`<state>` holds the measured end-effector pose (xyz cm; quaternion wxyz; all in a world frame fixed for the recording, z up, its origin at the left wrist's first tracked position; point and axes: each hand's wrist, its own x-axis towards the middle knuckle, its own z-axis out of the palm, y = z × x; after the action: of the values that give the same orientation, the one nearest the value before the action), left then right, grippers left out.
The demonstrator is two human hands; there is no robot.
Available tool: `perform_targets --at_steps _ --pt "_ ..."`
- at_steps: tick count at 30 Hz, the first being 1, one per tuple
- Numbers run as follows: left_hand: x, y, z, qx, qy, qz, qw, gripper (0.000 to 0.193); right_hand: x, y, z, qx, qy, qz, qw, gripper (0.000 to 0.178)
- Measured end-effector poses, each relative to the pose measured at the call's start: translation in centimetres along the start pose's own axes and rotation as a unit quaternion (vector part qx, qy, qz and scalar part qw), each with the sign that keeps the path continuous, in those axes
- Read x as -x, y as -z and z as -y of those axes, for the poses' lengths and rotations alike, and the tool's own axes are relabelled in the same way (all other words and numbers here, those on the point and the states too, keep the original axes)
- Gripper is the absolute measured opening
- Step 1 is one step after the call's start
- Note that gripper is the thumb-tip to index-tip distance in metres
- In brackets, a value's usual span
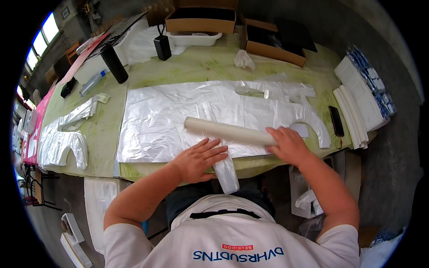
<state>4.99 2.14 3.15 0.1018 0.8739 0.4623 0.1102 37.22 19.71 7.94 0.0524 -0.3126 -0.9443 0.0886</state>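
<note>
A wide stack of thin, shiny white plastic sheets (156, 120), with curved cut-outs at its right end, lies across the table before me. On it rests a long whitish roll (223, 130), slanting slightly down to the right. My right hand (288, 145) grips the roll's right end. Just below the roll, my left hand (201, 158) lies flat with fingers stretched out, close to the table's near edge. Beside its fingertips, a folded plastic strip (227, 175) hangs over that edge toward my lap. What lies under my left palm is hidden.
Folded white plastic pieces (62, 145) lie at left. A black phone (336, 121), white rolls (351, 116) and stacked packs (368, 89) stand right. Farther back are a black bottle (114, 64), clear bottle (92, 83), black box (162, 47) and cardboard boxes (201, 24).
</note>
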Motion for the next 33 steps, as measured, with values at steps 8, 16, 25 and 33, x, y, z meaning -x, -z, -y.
perform_targets --at_steps 8,16,25,33 --pt "-1.1 -0.7 -2.2 0.003 0.081 -0.06 0.995 0.085 -4.9 -2.2 -1.1 0.073 -0.044 -0.132 0.988 0.064" --pt "-0.6 -1.6 -1.7 0.007 0.071 -0.076 0.995 0.053 1.9 -6.1 8.4 -0.112 0.156 -0.177 0.965 0.065" --pt "0.2 -1.9 -1.5 0.094 0.129 -0.237 0.958 0.058 -4.9 -7.9 11.1 -0.332 0.124 -0.164 0.921 0.014" --pt "-0.3 -3.4 -0.8 0.183 0.31 -0.337 0.87 0.075 -10.7 -5.8 12.1 -0.34 -0.167 0.075 0.922 0.036"
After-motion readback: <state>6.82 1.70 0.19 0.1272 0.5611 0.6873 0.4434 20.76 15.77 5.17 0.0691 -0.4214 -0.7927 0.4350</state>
